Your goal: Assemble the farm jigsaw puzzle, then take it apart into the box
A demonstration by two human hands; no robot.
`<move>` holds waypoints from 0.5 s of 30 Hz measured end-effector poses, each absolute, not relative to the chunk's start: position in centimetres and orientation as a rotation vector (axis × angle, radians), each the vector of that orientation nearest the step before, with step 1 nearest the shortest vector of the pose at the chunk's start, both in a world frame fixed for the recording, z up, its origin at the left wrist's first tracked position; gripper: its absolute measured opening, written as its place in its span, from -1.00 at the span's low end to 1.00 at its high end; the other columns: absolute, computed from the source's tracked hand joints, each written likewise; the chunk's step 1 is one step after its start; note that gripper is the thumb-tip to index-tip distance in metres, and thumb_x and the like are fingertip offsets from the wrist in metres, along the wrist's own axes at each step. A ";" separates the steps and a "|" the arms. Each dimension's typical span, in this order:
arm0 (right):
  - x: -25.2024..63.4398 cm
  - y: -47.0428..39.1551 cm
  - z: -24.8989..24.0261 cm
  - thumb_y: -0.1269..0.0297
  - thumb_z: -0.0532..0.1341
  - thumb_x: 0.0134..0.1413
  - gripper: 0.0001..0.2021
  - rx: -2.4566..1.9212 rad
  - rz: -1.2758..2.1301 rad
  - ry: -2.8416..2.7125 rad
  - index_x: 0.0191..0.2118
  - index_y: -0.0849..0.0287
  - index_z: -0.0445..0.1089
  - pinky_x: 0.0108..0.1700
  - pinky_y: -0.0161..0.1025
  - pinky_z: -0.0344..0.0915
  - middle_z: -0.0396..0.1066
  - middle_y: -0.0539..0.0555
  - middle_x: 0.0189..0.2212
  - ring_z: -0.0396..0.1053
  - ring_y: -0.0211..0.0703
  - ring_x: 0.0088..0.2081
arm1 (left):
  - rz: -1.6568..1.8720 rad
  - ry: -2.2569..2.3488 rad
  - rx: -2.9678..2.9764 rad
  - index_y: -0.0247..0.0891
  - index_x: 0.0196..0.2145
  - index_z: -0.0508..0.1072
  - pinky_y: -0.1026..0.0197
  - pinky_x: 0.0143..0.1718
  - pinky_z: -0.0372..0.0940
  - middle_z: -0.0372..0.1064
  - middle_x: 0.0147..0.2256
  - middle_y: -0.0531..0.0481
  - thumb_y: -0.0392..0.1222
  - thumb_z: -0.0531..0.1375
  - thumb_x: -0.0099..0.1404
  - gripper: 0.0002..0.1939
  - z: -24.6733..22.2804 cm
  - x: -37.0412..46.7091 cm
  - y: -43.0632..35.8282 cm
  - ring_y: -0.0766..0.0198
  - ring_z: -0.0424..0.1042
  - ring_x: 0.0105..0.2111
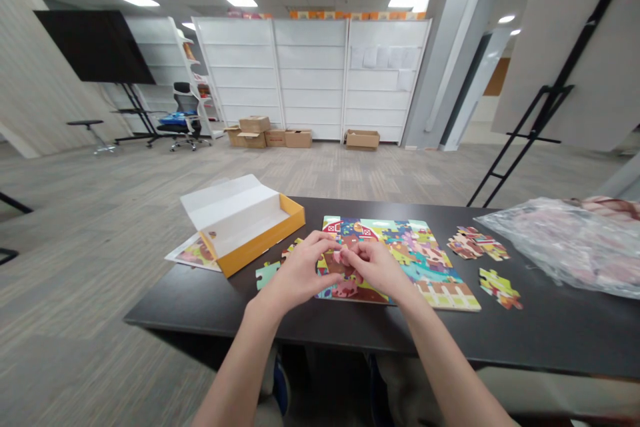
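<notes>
A colourful farm-scene jigsaw puzzle [440,273] lies on the black table, many of its pieces joined. Above its left part, my right hand [377,269] is closed in a pinch on a small pink puzzle piece [339,256], partly hidden by the fingers. My left hand [304,265] reaches over the puzzle's left edge. Its thumb and forefinger are spread around the spot where the piece is, and I see nothing gripped between them. A green puzzle piece [267,275] lies on the table just left of this hand. Both hands cover some of the picture.
An open yellow box [263,240] with a white lid stands at left, partly on a printed sheet [193,253]. Loose pieces [473,243] and more pieces [500,288] lie right of the puzzle. A clear plastic bag [570,240] rests at the table's right.
</notes>
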State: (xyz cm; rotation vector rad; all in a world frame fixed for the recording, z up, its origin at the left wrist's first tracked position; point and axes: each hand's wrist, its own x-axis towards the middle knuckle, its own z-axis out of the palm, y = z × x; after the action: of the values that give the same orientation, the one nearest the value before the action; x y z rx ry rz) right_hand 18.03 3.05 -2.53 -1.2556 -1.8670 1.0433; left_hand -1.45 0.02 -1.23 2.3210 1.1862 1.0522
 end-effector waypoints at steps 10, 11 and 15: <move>20.1 2.8 -1.8 0.22 0.16 0.21 -0.80 -1.252 0.753 -2.149 -0.36 0.16 0.47 -0.35 -0.29 0.23 0.53 0.04 -0.44 0.43 -0.19 -0.40 | 0.788 1.266 2.353 -0.18 -0.09 0.51 0.15 0.06 0.32 0.54 -0.08 0.00 -0.36 0.27 0.17 -0.67 -1.4 -4.3 -2.8 0.18 0.49 -0.06; 20.4 2.7 -1.7 0.23 0.19 0.19 -0.83 -1.240 0.770 -2.194 -0.35 0.15 0.48 -0.36 -0.30 0.23 0.53 0.04 -0.43 0.43 -0.19 -0.40 | 0.763 1.250 2.358 -0.17 -0.11 0.53 0.16 0.07 0.31 0.54 -0.08 0.00 -0.37 0.25 0.17 -0.69 -1.5 -4.5 -2.9 0.18 0.49 -0.05; 21.1 2.7 -1.6 0.26 0.26 0.13 -0.90 -1.210 0.878 -2.335 -0.35 0.15 0.48 -0.36 -0.31 0.23 0.53 0.03 -0.43 0.44 -0.20 -0.40 | 0.673 1.220 2.395 -0.13 -0.16 0.60 0.18 0.08 0.30 0.53 -0.05 0.00 -0.36 0.23 0.20 -0.72 -2.0 -4.4 -2.8 0.19 0.49 -0.05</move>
State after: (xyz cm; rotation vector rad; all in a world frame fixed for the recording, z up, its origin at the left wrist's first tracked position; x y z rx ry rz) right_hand 21.08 2.74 -1.61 -1.2098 -2.3346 0.8784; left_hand -4.40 -2.82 -1.97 2.3949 1.2199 0.6733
